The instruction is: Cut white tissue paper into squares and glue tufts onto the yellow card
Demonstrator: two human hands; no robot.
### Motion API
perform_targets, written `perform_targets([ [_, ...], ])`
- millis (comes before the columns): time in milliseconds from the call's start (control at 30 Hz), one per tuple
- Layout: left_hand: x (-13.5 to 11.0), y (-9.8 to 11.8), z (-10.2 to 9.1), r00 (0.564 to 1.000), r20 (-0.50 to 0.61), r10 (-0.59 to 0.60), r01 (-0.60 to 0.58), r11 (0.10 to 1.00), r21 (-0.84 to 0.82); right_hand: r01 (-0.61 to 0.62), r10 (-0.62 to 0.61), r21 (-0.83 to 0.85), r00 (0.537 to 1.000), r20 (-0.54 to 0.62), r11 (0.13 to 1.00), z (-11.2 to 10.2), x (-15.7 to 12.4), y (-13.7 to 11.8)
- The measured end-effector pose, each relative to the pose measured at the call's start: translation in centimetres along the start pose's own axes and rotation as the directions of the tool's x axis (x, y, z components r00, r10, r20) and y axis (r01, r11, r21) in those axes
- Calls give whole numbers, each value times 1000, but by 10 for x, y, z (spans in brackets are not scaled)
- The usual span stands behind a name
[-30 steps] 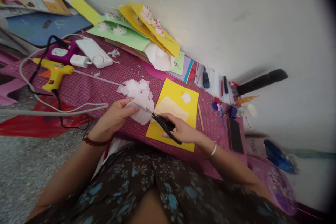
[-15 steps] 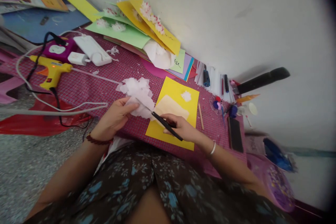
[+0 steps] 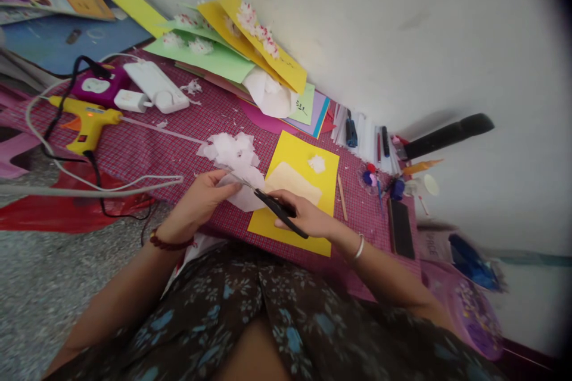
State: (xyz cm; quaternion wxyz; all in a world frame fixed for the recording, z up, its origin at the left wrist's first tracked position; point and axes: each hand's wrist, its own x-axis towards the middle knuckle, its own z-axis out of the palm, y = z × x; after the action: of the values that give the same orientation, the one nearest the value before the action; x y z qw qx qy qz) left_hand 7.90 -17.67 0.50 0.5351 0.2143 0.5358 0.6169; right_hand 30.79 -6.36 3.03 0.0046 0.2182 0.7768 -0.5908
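Note:
Between thumb and fingers, my left hand (image 3: 203,199) pinches a sheet of thin white paper (image 3: 245,197). My right hand (image 3: 306,214) is wrapped round the black handles of a pair of scissors (image 3: 281,213), whose blades point left and lie at the white paper. Just beyond the held paper is a pile of white paper pieces (image 3: 231,149) on the checked table. Under and beside my right hand lies a yellow card (image 3: 288,238). On it are a cream sheet (image 3: 292,181) and a small white paper tuft (image 3: 317,163).
A yellow glue gun (image 3: 87,122) and its cable lie at the left, near a white power adapter (image 3: 156,86). Decorated cards (image 3: 268,50) lean on the wall behind. A wooden stick (image 3: 342,197), pens and a dark phone-like slab (image 3: 401,228) are at the right.
The white paper in my left hand has turned and now hangs lower toward the table's front edge. The scissors and my right hand have shifted slightly left.

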Motion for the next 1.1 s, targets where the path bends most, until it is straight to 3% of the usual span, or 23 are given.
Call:
perform_targets([
  [200,-2,4,0,1000,16,-15,15,1000,22,-41,43,192,999,-4,981,4,4,1],
  [333,-1,5,6,999,30,-27,30,996,-86,-115,117,304,993,11,946,4,10,-1],
  [467,0,3,10,998,34,-53,57,987,-148,26,-32,259,999,18,966,-5,17,-8],
  [567,-1,7,7,1000,-2,6,-6,971,-238,101,-113,216,993,41,971,-15,13,-11],
  [767,5,23,-15,979,-162,121,-178,894,-410,80,-115,250,985,132,965,-25,-9,-3],
  [900,10,23,-24,980,-170,108,-169,900,-402,22,-94,276,964,249,961,-23,-12,-1],
  [1100,11,17,-15,930,-252,267,-338,891,-303,-24,-80,324,949,304,946,-15,-2,-5],
])
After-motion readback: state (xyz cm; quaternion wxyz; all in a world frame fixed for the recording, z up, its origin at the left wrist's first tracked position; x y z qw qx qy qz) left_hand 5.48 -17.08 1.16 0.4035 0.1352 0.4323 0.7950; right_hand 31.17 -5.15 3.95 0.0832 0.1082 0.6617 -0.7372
